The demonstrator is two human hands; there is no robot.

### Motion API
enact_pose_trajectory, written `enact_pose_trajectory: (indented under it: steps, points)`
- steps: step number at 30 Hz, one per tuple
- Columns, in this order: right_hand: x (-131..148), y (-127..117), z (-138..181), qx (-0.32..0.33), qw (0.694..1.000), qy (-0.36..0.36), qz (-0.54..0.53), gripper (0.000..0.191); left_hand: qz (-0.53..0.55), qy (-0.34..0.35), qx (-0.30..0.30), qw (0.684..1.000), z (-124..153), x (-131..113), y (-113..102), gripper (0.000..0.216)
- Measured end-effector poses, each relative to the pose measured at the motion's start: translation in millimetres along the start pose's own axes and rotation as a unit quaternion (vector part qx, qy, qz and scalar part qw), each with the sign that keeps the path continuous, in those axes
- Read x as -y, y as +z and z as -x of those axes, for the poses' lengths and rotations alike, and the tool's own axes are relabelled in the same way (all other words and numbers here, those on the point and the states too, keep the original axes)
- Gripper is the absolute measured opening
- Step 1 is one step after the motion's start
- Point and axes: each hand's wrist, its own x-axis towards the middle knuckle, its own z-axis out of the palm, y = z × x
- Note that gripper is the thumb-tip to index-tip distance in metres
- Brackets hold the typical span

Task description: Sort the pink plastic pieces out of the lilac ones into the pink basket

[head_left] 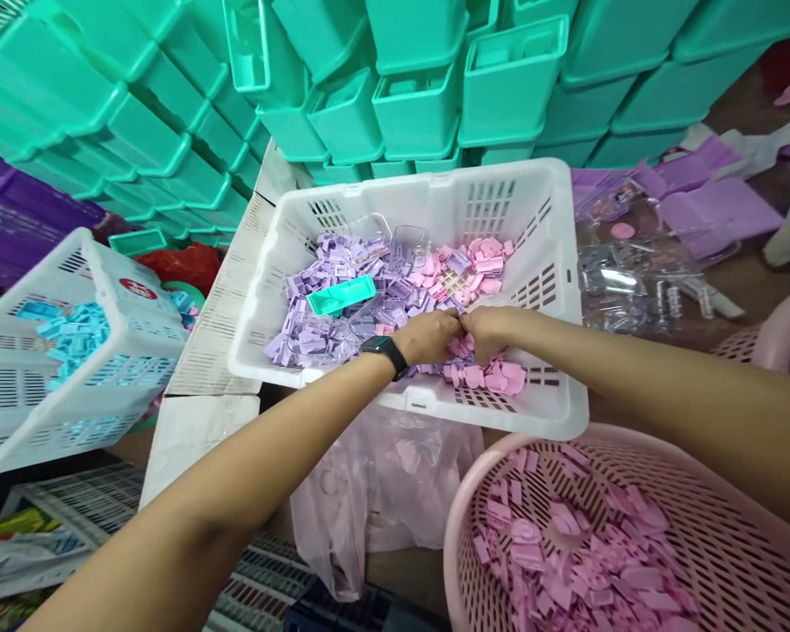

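Observation:
Both hands meet inside a white plastic basket (421, 404) of small plastic pieces. My left hand (431, 337), with a black watch at the wrist, has its fingers bent together. Against it, my right hand (491, 332) is closed too, fingers pointing down. Whatever is between the fingertips is too small and covered to name. Purple plastic pieces (309, 338) fill the basket's left and middle. Pink plastic pieces (484, 263) lie to the right, behind and in front of the hands. A green plastic tray (341, 296) rests on the purple pieces, near some clear plastic parts (412, 246).
Stacked green bins (414, 110) line the back. A white basket of blue pieces (82, 333) stands left. A pink round basket (461, 527) with pink pieces sits at front right. Pinkish plastic bags (395, 474) hang below the white basket. Clear packs (619, 281) lie right.

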Motion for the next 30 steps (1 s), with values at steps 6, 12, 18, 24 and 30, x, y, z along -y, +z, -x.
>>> enact_pose_trajectory:
  steps: [6,12,18,24,30]
  points:
    - [-1.1,2.0,-5.8,0.005,1.000,-0.003,-0.007,0.039,0.013,-0.001,-0.022,1.000,-2.4,-0.5,5.6,0.026]
    - [-2.6,2.0,-1.3,0.012,0.999,-0.034,-0.014,0.058,0.056,-0.006,-0.049,0.997,7.9,10.5,0.1,0.026]
    - [-6.2,3.9,-10.8,0.065,0.997,-0.027,-0.008,0.046,0.147,0.010,-0.048,0.988,5.1,9.8,1.5,0.023]
    - [-5.2,3.1,-8.1,0.085,0.996,-0.011,-0.002,0.041,0.235,-0.015,-0.033,0.971,-10.4,8.0,14.2,0.013]
    - [-5.0,-1.6,1.9,0.056,0.998,-0.020,0.030,0.047,0.290,-0.042,-0.039,0.955,-8.9,13.9,12.1,0.012]
